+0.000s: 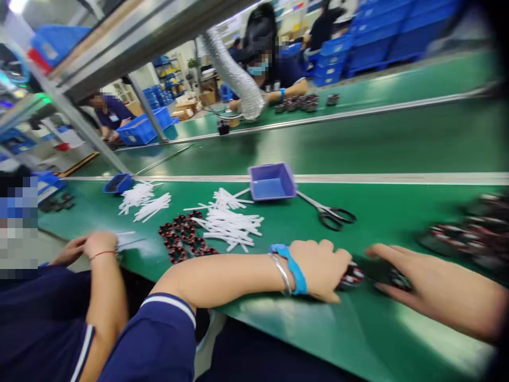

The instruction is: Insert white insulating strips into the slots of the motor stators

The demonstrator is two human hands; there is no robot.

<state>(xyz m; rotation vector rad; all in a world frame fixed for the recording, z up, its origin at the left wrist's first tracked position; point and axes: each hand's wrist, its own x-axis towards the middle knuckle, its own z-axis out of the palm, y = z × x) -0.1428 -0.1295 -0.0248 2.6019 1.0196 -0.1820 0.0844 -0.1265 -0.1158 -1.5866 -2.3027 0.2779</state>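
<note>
My left hand (pixel 318 268), with a blue strap and a silver bangle at its wrist, reaches across the green worktop. Its fingers are closed over a motor stator (pixel 352 276), a small black ring with red and white parts, partly hidden by the hand. To the right, my right hand (pixel 445 294) is smeared by motion. Between its thumb and fingers is another dark stator (pixel 400 278), also blurred. More stators (pixel 186 233) lie in a group left of my left forearm. Beside them is a loose pile of white strips (pixel 233 225).
A purple bin (pixel 272 183) and black-handled scissors (pixel 336 216) lie beyond my hands. Blurred stators (pixel 469 233) are heaped at right. A neighbour's hands (pixel 93 246) work at left, near other white strips (pixel 145 201). A co-worker (pixel 274 74) sits across the bench, by a silver duct (pixel 238 74).
</note>
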